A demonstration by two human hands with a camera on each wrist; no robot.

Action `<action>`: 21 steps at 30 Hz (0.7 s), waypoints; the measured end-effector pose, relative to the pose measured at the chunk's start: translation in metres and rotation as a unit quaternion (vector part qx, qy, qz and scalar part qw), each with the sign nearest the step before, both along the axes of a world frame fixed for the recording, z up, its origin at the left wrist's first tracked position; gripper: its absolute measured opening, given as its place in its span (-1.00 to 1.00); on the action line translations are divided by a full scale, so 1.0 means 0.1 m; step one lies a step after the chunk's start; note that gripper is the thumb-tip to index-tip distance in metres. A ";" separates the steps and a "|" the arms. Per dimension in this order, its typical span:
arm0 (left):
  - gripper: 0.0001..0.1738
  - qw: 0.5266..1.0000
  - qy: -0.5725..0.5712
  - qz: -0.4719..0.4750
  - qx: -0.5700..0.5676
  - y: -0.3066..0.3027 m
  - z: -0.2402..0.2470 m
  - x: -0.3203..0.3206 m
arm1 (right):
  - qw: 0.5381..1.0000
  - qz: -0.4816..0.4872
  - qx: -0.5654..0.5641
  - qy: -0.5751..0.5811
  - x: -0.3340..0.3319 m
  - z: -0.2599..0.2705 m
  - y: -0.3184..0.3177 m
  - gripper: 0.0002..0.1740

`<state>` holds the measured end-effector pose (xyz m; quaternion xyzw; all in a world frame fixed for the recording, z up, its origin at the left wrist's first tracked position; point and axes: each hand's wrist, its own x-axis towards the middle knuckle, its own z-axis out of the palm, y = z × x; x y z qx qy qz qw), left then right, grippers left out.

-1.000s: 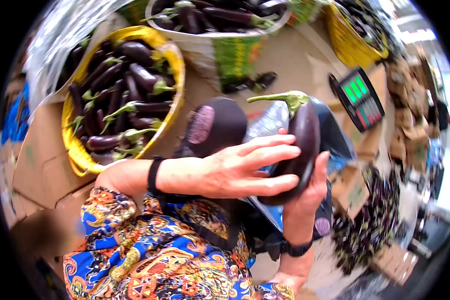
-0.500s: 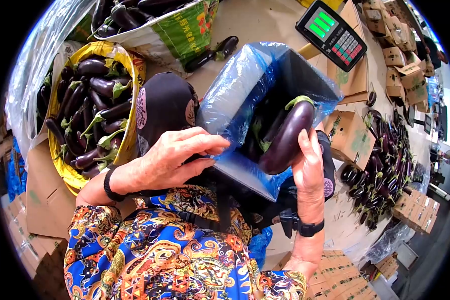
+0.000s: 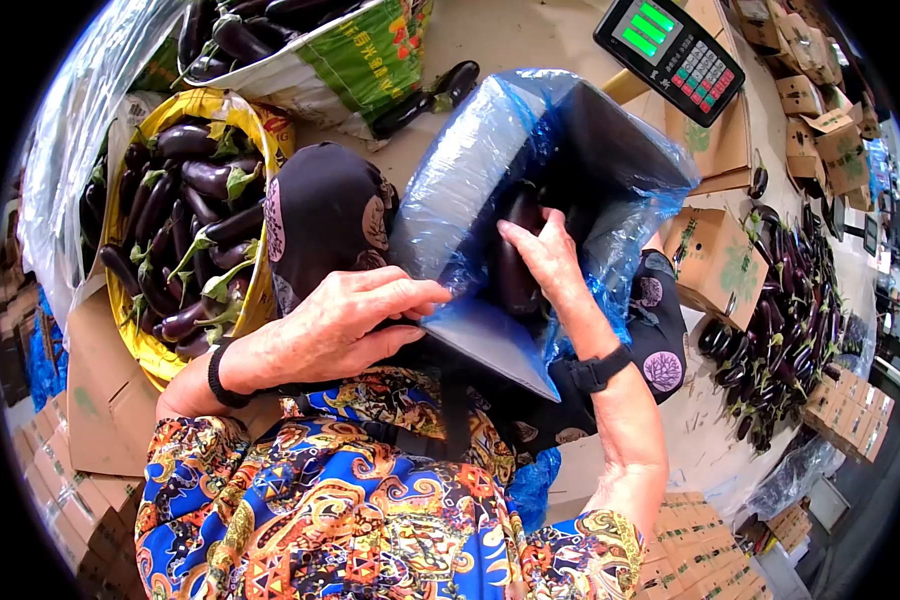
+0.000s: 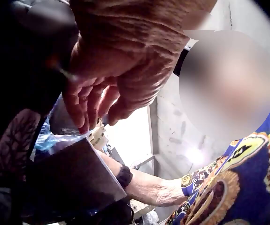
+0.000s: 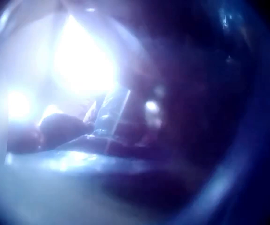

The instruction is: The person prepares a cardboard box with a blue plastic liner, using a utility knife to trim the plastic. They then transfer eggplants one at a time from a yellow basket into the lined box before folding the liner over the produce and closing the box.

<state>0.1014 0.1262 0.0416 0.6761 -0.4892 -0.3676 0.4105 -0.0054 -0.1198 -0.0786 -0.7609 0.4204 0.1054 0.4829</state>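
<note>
My right hand (image 3: pixel 550 255) reaches down into a cardboard box (image 3: pixel 500 350) lined with blue plastic film (image 3: pixel 475 160). Its thumb and fingers hold a dark purple eggplant (image 3: pixel 518 270) inside. The right wrist view is hazy with glare and film and hides the grip. At the box's near left corner is my left hand (image 3: pixel 345 315), fingers loosely bent and thumb apart from them. In the left wrist view, the left hand (image 4: pixel 121 70) has its fingertips right at the top corner of the box (image 4: pixel 74 173).
A yellow-rimmed sack (image 3: pixel 267 190) full of eggplants stands to the left, with a white and green sack (image 3: pixel 360 70) behind. A scale display (image 3: pixel 670 50) stands at the upper right. Farther right lie a cardboard carton (image 3: pixel 715 262) and a large eggplant heap (image 3: pixel 770 340).
Both hands were on the eggplant at first. The left hand moved away to the box corner, and the right hand lowered the eggplant from over the box down inside it.
</note>
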 end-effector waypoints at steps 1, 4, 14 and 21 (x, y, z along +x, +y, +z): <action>-0.49 1.000 -0.008 -0.003 -0.002 0.00 0.01 0.02 | 1.000 0.012 -0.011 0.005 0.00 0.04 -0.01 -0.08; -0.50 1.000 -0.010 -0.001 -0.009 0.02 0.05 0.06 | 0.996 0.004 -0.078 -0.042 -0.10 0.16 0.08 -0.12; -0.52 0.999 -0.030 -0.014 -0.040 0.07 0.10 0.16 | 0.982 0.017 0.047 -0.181 -0.36 0.42 -0.13 -0.30; -0.51 0.998 -0.019 -0.011 -0.064 0.08 0.04 0.12 | 0.845 0.369 -0.344 -0.179 -0.26 0.78 -0.29 -0.38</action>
